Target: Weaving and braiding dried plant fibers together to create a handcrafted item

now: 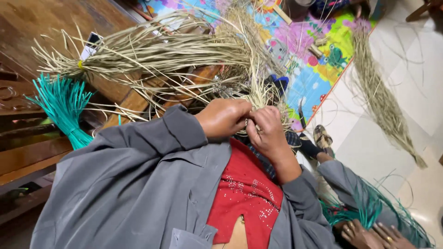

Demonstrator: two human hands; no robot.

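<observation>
My left hand (224, 117) and my right hand (266, 131) meet in front of my chest. Both pinch the same cluster of pale dried straw strands (260, 94), which fan upward from my fingers. I cannot see the part of the straw inside my fingers. Grey sleeves cover both my arms, over a red top. A large tied bundle of the same straw (152, 50) lies just beyond my hands, across a wooden bench (27, 157).
A teal-dyed bundle (64, 106) lies at the left on the bench. Another straw bundle (380, 99) lies on the pale floor at the right. A colourful play mat (318, 69) lies beyond it. Another person's hands (369, 233) hold teal strands at the bottom right, with a sandalled foot (323, 138) nearby.
</observation>
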